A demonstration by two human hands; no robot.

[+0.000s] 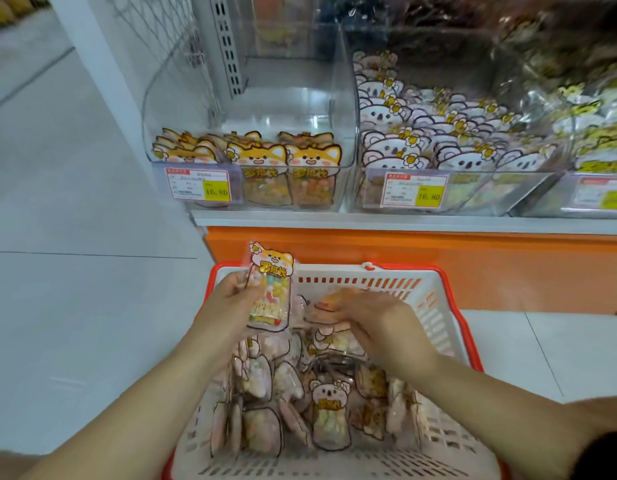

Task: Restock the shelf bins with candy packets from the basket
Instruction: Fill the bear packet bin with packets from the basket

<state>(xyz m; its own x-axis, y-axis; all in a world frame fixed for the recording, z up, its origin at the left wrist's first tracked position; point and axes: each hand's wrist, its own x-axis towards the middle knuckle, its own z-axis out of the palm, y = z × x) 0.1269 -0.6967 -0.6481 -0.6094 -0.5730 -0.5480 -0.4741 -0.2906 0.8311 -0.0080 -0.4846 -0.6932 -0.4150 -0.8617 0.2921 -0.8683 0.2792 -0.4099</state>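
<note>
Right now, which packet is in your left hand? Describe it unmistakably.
Find the red-rimmed white basket below the shelf. Over its far-left corner, the left hand holds one candy packet upright: orange fox face, unlike the koala packets lying beneath.

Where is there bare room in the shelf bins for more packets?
The left bin is bare behind its front row of fox packets, back to its rear wall. The koala bin beside it is crowded front to back.

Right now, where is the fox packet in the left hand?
Head view, left of centre: the left hand holds the fox packet upright above the far left corner of the basket, below the fox bin on the shelf.
</note>
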